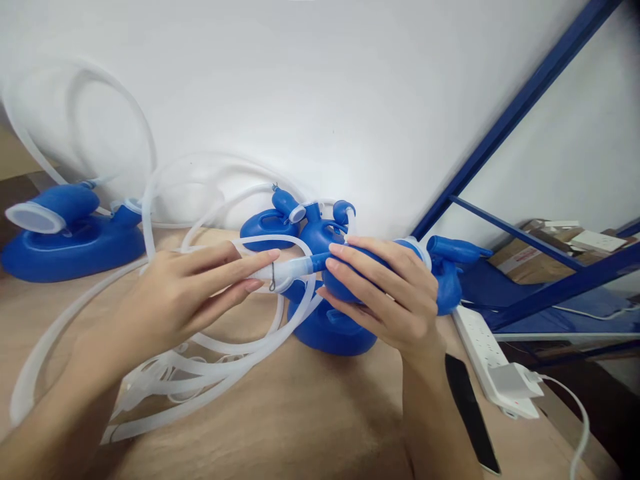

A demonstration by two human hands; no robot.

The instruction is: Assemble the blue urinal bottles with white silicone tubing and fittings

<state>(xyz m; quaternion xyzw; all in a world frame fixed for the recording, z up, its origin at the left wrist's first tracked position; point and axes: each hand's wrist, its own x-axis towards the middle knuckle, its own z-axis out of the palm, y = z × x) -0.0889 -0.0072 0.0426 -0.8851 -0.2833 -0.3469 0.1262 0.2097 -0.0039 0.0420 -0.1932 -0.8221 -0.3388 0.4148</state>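
Note:
My left hand [175,293] grips a clear plastic tube [295,268] near its end, thumb and fingers closed along it. A thin wire clamp [273,279] circles the tube just past my fingertips. The tube end meets the narrow blue spout [319,261] of a blue funnel-shaped head [341,283]; how far it is pushed on I cannot tell. My right hand [395,287] wraps round that head, whose white rim [423,252] shows at the right. Below the hands lies a blue urinal bottle [335,337], partly hidden.
More blue urinal bottles stand at the left [75,250], at the back [263,230] and at the right [449,290]. Loose coiled tubing [220,365] covers the left tabletop. A power strip [477,340] with a plugged-in charger [513,380], a flat black object [470,407] and a blue metal frame [505,127] lie rightward.

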